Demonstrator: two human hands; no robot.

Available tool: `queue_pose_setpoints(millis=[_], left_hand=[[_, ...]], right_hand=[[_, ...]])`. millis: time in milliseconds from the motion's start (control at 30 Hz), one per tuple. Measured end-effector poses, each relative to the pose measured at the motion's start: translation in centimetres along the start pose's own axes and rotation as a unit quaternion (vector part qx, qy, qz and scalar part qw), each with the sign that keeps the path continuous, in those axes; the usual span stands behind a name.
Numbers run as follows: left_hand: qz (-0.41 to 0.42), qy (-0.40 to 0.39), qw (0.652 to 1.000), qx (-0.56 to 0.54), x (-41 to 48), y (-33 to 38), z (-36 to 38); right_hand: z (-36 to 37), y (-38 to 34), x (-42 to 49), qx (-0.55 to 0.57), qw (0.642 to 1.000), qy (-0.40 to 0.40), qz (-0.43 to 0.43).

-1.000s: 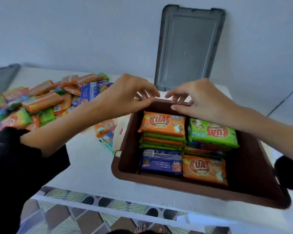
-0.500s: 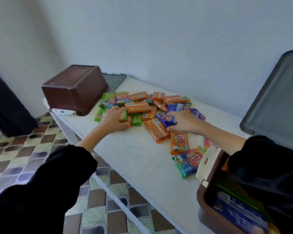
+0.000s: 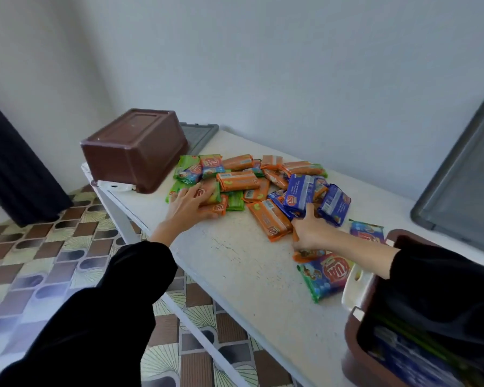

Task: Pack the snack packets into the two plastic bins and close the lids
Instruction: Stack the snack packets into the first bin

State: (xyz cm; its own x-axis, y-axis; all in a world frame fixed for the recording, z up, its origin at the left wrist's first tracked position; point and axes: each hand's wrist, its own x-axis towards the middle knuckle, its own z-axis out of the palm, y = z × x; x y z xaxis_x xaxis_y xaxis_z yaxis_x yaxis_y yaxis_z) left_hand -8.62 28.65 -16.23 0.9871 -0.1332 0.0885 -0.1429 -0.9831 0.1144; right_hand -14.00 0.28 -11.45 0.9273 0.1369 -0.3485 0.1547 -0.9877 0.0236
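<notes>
The snack packets (image 3: 266, 182) lie in a loose heap of orange, green and blue on the white bench (image 3: 235, 277), between two brown bins. The left grip (image 3: 189, 206) rests flat on the near left end of the heap, fingers straight and spread over an orange packet (image 3: 217, 209), clasping nothing. The right grip (image 3: 310, 230) is curled round a blue packet (image 3: 301, 195), thumb pressed against its face. Just beside that wrist lies a green-edged packet (image 3: 326, 276) whose red logo shows the letters "KUA"; print on the other wrappers is too blurred to read. One brown bin (image 3: 134, 152) stands upside down at the far left end, with a grey lid (image 3: 200, 135) flat behind it. The open bin (image 3: 351, 342) at the lower right holds packets, a blue one on top. A second grey lid (image 3: 464, 174) leans against the wall
</notes>
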Motion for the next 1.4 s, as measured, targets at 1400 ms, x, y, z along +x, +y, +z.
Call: queue_pose_setpoints(millis=[1400], left_hand=[[0.507,-0.08,0.852,-0.106,-6.8,29.3,-13.3]], right_hand=[[-4.2,15.1,-25.2,0.246,0.964,0.079,0.056]])
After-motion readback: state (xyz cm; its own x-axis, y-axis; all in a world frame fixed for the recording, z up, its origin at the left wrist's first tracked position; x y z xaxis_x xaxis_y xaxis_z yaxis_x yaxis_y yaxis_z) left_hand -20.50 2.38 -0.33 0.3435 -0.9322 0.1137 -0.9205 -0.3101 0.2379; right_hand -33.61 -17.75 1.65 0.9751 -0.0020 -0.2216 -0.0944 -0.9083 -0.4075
